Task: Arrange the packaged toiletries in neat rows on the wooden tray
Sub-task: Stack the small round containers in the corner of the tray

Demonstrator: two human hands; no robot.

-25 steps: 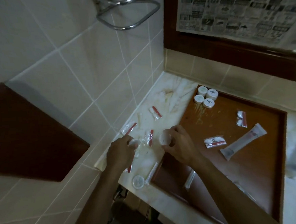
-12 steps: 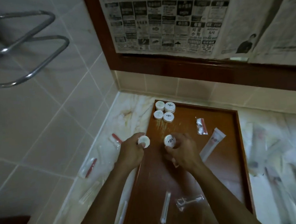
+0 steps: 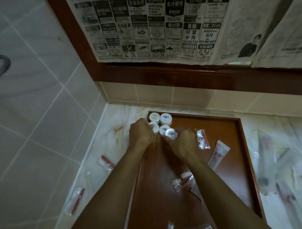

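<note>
The wooden tray point(image 3: 229, 171) lies on the marble counter. Several round white packaged soaps point(image 3: 165, 118) are grouped in its far left corner. My right hand point(image 3: 182, 142) grips a round white soap point(image 3: 171, 133) just in front of that group. My left hand point(image 3: 141, 134) holds another round white soap point(image 3: 154, 127) at the group's left side; my fingers hide most of it. On the tray also lie a white tube point(image 3: 218, 154) and clear packets with red and white items point(image 3: 202, 139), point(image 3: 181, 182).
More clear packets with red items point(image 3: 106, 164), point(image 3: 76, 200) lie on the counter left of the tray, near the tiled wall. Blurred packets point(image 3: 281, 175) lie to the tray's right. Newspaper point(image 3: 159, 25) covers the wood-framed mirror behind.
Both hands have carried their round soaps from the counter over the tray to the group in the far left corner. The camera has tilted up and turned right.
</note>
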